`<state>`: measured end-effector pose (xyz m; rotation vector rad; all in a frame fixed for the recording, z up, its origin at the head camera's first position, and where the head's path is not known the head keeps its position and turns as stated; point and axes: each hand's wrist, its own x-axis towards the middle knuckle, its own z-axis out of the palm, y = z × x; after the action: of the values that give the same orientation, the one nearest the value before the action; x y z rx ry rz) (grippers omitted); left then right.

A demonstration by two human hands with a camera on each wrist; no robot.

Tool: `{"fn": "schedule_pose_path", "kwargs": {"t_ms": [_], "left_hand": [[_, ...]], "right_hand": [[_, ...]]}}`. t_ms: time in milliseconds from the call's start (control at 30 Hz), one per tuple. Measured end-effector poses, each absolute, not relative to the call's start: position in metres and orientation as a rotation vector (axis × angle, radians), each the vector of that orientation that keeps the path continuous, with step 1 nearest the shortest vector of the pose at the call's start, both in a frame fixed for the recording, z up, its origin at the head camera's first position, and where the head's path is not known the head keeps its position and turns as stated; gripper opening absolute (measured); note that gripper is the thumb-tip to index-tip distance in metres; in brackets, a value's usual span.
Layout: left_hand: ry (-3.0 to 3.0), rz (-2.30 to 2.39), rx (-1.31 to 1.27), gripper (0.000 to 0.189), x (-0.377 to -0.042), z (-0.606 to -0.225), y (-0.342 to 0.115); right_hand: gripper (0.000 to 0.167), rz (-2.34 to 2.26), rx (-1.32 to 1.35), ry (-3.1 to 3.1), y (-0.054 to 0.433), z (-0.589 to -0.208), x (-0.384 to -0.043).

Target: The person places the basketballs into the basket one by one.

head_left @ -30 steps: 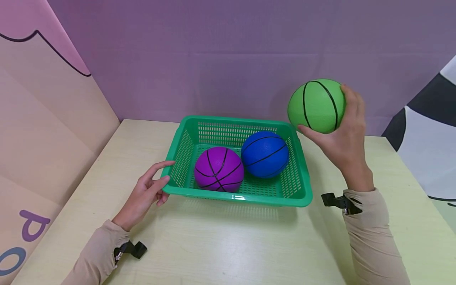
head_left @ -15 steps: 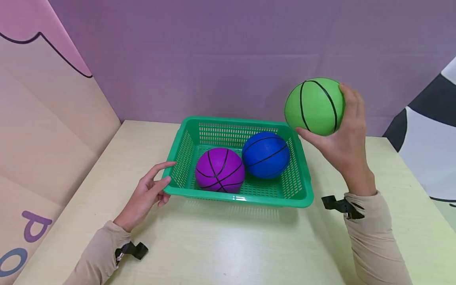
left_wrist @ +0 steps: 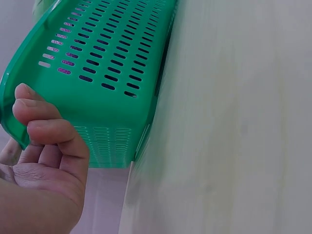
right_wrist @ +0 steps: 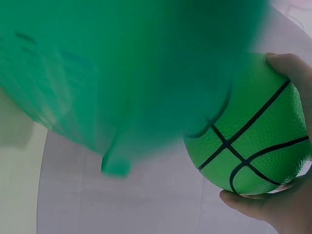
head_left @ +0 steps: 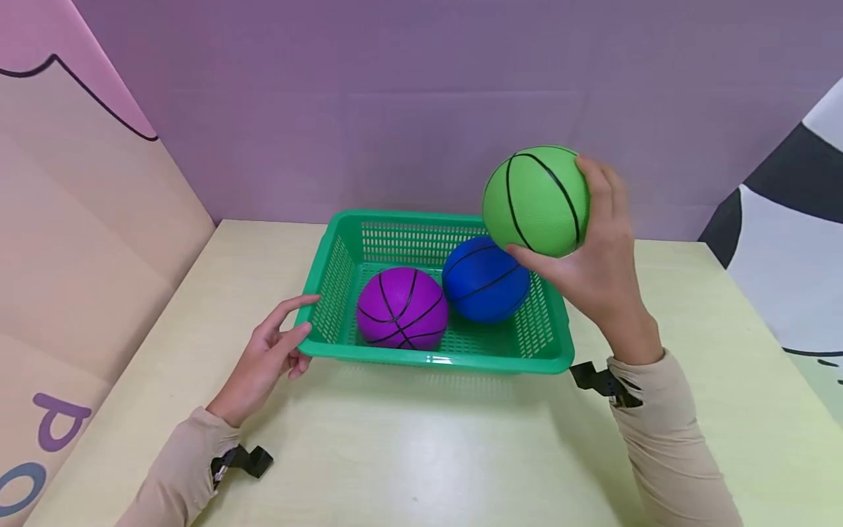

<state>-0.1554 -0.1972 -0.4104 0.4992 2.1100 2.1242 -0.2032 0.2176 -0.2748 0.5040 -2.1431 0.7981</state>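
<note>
A green plastic basket (head_left: 369, 354) with slotted walls stands on the table. Inside it, a purple ball (head_left: 402, 311) with black basketball lines sits left of a similar blue ball (head_left: 484, 285). My left hand (head_left: 263, 362) grips the basket's left rim near the front corner; in the left wrist view its fingers (left_wrist: 58, 131) curl beneath that rim. Above the basket's back right corner, my right hand (head_left: 602, 271) holds a light green ball (head_left: 536, 201) between thumb and fingers. That ball hides part of the rim and the top of the blue ball.
The pale wooden table (head_left: 395, 446) ends at a purple backdrop (head_left: 421, 146). A printed panel (head_left: 79, 234) rises along the left side. A black and white printed panel (head_left: 797, 249) stands at the right. Basket walls fill much of the right wrist view, blurred.
My right hand has moved left with the green ball, from beside the basket's right end to over its back right part, now overlapping the blue ball. My left hand keeps its grip.
</note>
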Motion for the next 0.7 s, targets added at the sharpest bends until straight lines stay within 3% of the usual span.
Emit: {"fn": "schedule_pose_path", "kwargs": {"t_ms": [700], "left_hand": [[2.075, 2.148, 0.513, 0.045, -0.153, -0.408, -0.198]], "right_hand": [[0.109, 0.614, 0.7, -2.199, 0.192, -0.275, -0.176]]}}
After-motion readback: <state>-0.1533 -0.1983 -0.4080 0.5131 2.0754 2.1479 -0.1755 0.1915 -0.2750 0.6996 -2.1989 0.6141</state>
